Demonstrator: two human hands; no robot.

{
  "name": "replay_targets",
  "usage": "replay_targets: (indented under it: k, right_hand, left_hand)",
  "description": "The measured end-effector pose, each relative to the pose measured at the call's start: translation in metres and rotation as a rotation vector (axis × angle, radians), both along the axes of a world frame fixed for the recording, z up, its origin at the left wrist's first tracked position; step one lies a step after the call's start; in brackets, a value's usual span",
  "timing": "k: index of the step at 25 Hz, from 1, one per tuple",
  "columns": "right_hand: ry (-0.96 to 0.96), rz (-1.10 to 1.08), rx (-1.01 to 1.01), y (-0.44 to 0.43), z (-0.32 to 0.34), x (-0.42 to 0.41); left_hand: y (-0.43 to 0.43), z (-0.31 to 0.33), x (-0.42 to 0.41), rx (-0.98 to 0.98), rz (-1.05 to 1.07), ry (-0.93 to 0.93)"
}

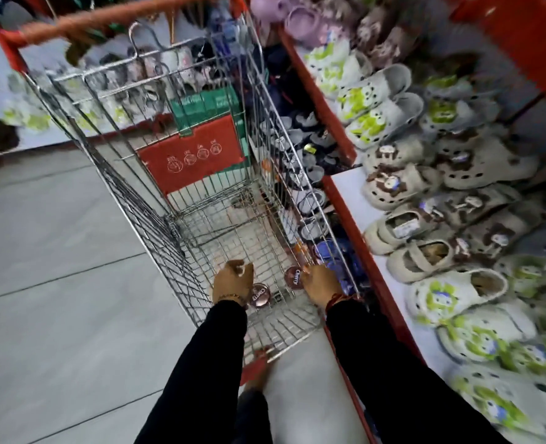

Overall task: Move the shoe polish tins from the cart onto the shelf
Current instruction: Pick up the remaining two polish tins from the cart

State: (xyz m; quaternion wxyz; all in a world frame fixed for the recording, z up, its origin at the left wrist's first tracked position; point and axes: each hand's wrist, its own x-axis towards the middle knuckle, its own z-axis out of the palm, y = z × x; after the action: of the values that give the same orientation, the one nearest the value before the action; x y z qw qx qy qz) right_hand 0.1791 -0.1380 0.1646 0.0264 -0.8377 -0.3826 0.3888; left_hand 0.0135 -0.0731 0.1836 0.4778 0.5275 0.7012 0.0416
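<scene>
Two round dark-red shoe polish tins lie flat on the wire floor of the cart (156, 200). One tin (260, 295) sits just right of my left wrist. The other tin (293, 277) lies against the fingertips of my right hand (321, 283), whose fingers are spread. A third brownish tin (300, 251) seems to stand on edge by the cart's right wall. My left hand (233, 280) is inside the cart with its fingers curled; whatever is in them is hidden. The white shelf (348, 193) with a red edge runs along the right.
The shelf holds rows of foam clogs (441, 293) in white, green and brown. A red and green box (198, 149) leans in the cart's far end. The cart handle (121, 17) is at the far side. Grey floor tiles (57, 283) lie to the left.
</scene>
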Motion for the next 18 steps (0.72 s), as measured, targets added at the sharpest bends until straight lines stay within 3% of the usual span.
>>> replay_targets:
  k: [4, 8, 10, 12, 18]
  right_hand:
    - [0.025, -0.054, -0.084, 0.017, -0.071, 0.004]
    - [0.005, -0.168, -0.061, 0.030, -0.120, -0.004]
    - [0.070, -0.210, -0.075, 0.034, -0.141, -0.011]
    - [-0.012, -0.223, -0.163, 0.037, -0.153, -0.013]
    - [-0.103, -0.263, -0.128, 0.038, -0.159, -0.015]
  left_hand:
    - [0.004, -0.088, 0.007, -0.210, -0.026, 0.086]
    - [0.000, -0.147, 0.011, -0.271, 0.004, 0.171]
    - [-0.003, -0.162, 0.015, -0.274, -0.029, 0.197]
    - [-0.009, -0.175, 0.017, -0.257, -0.017, 0.199]
    - [-0.014, -0.184, 0.018, -0.216, 0.214, 0.125]
